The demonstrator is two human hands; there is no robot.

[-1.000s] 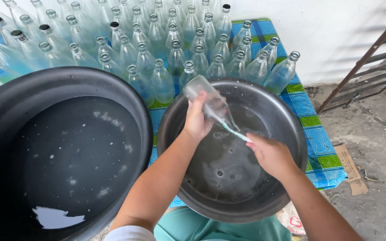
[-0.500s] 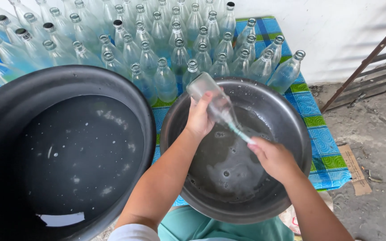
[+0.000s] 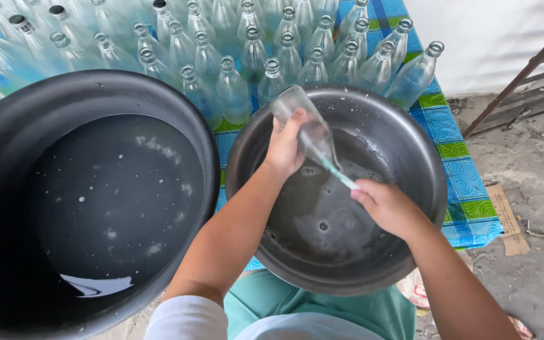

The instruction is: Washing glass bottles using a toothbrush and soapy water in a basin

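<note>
- Head view: the left hand (image 3: 284, 148) is closed around the body of a clear glass bottle (image 3: 303, 129), holding it tilted, base up and away, neck pointing down over the middle of a grey metal basin (image 3: 423, 157).
- The right hand (image 3: 388, 206) is closed in a fist around the handle of a thin bottle brush (image 3: 338, 174), whose pale green stem runs up into the bottle's mouth.
- Judged from this pose, the scrubbing goes best with the bottle kept over the basin so drips fall inside, the left grip firm on the wet glass, and the brush kept in line with the narrow neck rather than levered against it.
- The basin holds a shallow pool of dark water with a few bubbles and some suds along its far inner wall.
- Just left of it, nearly rim to rim, stands a large black tub (image 3: 177, 107), filled with dark water carrying scattered white flecks.
- Both rest on a blue and green patterned mat (image 3: 467, 208) spread on the ground.
- Along the mat's far edge, rows of clear glass bottles (image 3: 234, 88) stand upright and uncapped; they look empty.
- Bare concrete ground (image 3: 530, 189) lies past the mat's right edge.
</note>
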